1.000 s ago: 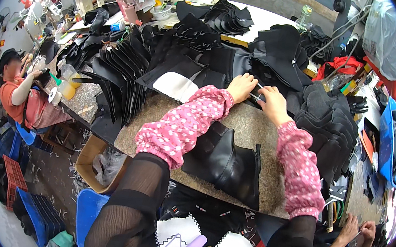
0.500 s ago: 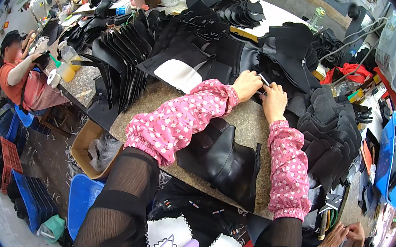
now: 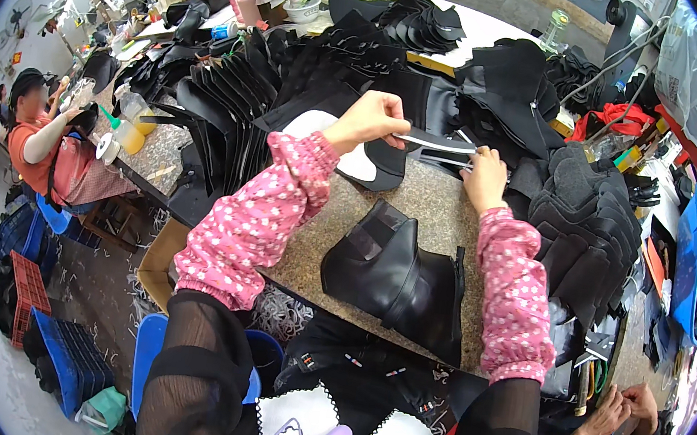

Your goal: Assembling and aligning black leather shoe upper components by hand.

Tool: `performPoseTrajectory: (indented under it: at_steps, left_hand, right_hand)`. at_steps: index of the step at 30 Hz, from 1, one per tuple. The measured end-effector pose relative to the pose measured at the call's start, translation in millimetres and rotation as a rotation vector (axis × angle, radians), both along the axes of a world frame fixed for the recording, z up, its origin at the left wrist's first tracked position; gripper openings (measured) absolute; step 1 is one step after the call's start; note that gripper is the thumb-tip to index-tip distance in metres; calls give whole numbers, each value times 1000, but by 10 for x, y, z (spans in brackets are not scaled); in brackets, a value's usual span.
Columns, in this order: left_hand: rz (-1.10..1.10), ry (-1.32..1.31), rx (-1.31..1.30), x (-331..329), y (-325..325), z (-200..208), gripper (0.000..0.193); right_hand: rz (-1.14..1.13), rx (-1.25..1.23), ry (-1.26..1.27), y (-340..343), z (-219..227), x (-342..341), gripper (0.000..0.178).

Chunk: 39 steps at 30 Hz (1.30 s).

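In the head view, the person's left hand point(image 3: 372, 126) is raised over the far part of the speckled worktop point(image 3: 302, 251), thumb and fingers pinching one end of a narrow white strip point(image 3: 439, 143). The strip runs nearly straight across to the right hand point(image 3: 484, 180), whose bent fingers are pressed together on its other end. Thin pale and dark pieces lie close to the right fingertips; it cannot be told whether that hand grips any of them too. Both forearms wear pink flowered sleeve covers point(image 3: 237, 213).

Between the forearms, nearer the person, a black leather boot upper point(image 3: 397, 279) lies on its side on the worktop, apart from both hands. A black cut piece with a white lining patch point(image 3: 359, 165) lies below the left hand, partly hidden by it.

Black cut pieces stand fanned in a row point(image 3: 234, 93) to the left, while dark grey and black pieces are stacked point(image 3: 580, 218) just beyond the right hand. Farther left, a bottle of yellow liquid point(image 3: 128, 137) stands near a co-worker in an orange top point(image 3: 31, 138). At the lower right, another person's hands point(image 3: 605, 414) are close together.
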State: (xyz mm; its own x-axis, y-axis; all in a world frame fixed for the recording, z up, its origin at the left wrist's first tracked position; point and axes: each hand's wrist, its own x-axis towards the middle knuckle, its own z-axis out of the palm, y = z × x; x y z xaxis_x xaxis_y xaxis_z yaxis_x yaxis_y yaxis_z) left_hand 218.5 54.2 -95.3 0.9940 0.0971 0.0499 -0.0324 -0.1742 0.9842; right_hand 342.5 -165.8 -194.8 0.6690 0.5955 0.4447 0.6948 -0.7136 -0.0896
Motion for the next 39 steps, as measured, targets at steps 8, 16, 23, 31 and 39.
performPoseTrajectory:
  at_steps: [8, 16, 23, 31, 39]
  left_hand:
    - [-120, -133, -84, -317, -338, 70, 13]
    - [-40, -357, -342, -383, -1040, 77, 27]
    - [-121, -101, -593, -608, -1258, 4, 23]
    - [-55, -579, 335, -968, -1354, 14, 20]
    - [-113, -910, 654, -941, -1365, 16, 19]
  right_hand:
    - [554, 592, 630, -77, 889, -644, 26]
    - [497, 1022, 1247, -477, 1063, -1244, 27]
    - [409, 871, 1046, -686, 871, -1508, 20]
    - [348, 1059, 1021, -879, 910, -1855, 16]
    - [290, 1077, 857, -865, 834, -2062, 16]
